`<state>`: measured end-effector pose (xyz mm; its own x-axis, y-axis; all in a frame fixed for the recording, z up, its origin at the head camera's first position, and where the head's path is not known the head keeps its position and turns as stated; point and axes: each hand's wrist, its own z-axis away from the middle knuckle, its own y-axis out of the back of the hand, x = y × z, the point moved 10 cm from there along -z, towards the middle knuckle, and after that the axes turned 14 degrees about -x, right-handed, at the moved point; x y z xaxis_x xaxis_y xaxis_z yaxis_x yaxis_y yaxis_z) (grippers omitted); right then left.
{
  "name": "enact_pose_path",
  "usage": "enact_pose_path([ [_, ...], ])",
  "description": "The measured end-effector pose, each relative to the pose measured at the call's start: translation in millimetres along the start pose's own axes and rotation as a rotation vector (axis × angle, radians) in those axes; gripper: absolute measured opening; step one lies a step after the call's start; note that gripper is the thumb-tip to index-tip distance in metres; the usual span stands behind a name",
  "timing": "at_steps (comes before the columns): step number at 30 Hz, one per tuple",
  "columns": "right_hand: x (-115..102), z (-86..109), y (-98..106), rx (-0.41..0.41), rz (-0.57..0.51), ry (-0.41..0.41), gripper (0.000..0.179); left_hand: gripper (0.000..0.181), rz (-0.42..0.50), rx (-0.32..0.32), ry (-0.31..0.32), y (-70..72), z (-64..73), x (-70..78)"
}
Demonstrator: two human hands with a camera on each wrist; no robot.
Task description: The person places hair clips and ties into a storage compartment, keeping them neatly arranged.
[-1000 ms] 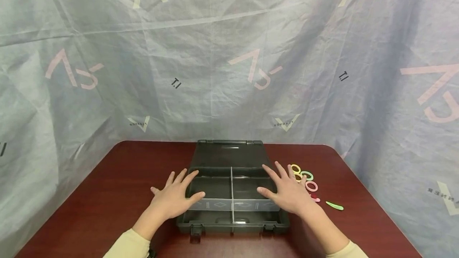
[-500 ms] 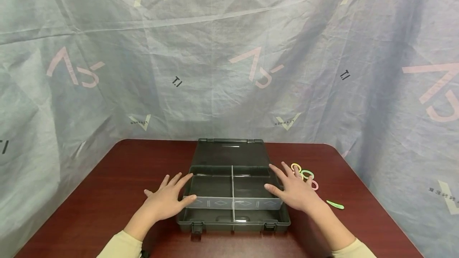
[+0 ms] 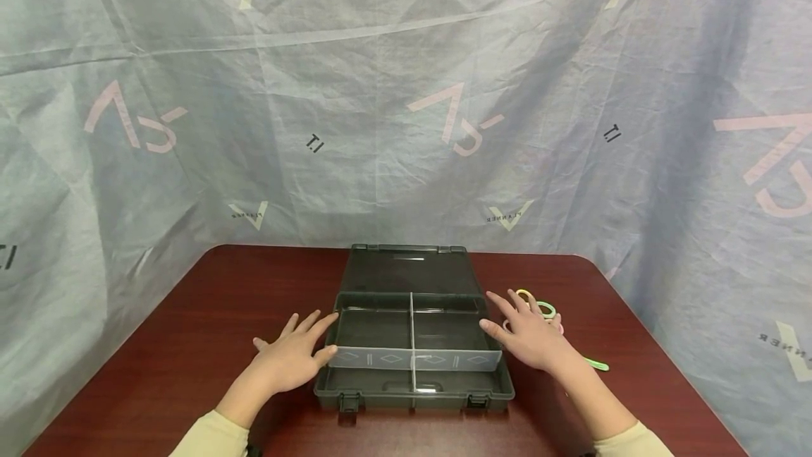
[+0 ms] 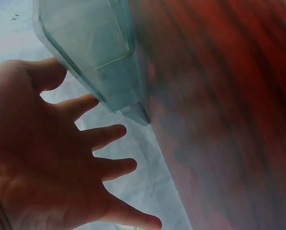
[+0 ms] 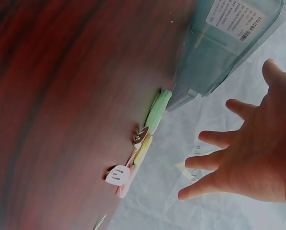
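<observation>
Left grip (image 3: 285, 362) spread wide at left edge of dark box (image 3: 380, 403), contact unclear; right grip (image 3: 536, 337) wide too, just beside box's right side. Box stands on tabletop (image 3: 158, 358), lid (image 3: 406, 272) open, dividers (image 3: 458, 360) inside. Coloured rings (image 5: 158, 111) and green clip (image 3: 598, 364) lie to its right.

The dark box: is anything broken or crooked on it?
Nothing on the dark box looks broken, and its dividers stand straight. One small oddity in the head view: the left front latch seems to hang lower than the right latch.
</observation>
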<state>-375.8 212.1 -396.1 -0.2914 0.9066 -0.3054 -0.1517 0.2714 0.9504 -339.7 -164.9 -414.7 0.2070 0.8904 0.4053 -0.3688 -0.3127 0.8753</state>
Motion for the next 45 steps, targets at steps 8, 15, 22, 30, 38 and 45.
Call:
enact_pose_path([
  [8,10.1,-1.6,1.3,-0.01,-0.055,0.045,0.061,0.064,0.032,-0.033,0.002,-5.9,-1.7,-5.1],
  [15,29.3,-3.0,-1.9,-0.062,-0.063,-0.018,0.051,0.065,0.048,-0.046,0.008,-8.4,-3.2,-6.0],
  [22,41.1,-3.7,-0.8,-0.063,0.009,-0.064,0.024,0.065,0.059,-0.05,0.016,-8.3,-2.2,-6.1],
  [30,46.5,-1.0,3.6,-0.043,0.082,-0.086,0.011,0.065,0.064,-0.064,0.018,-9.1,-2.4,-7.4],
  [38,50.5,-2.0,1.6,-0.084,0.121,-0.122,0.018,0.067,0.117,-0.138,0.034,-15.2,-3.5,-9.9],
  [45,54.8,-2.0,-4.8,-0.144,0.08,-0.154,0.02,0.068,0.223,-0.197,0.016,-20.9,-3.7,-8.3],
])
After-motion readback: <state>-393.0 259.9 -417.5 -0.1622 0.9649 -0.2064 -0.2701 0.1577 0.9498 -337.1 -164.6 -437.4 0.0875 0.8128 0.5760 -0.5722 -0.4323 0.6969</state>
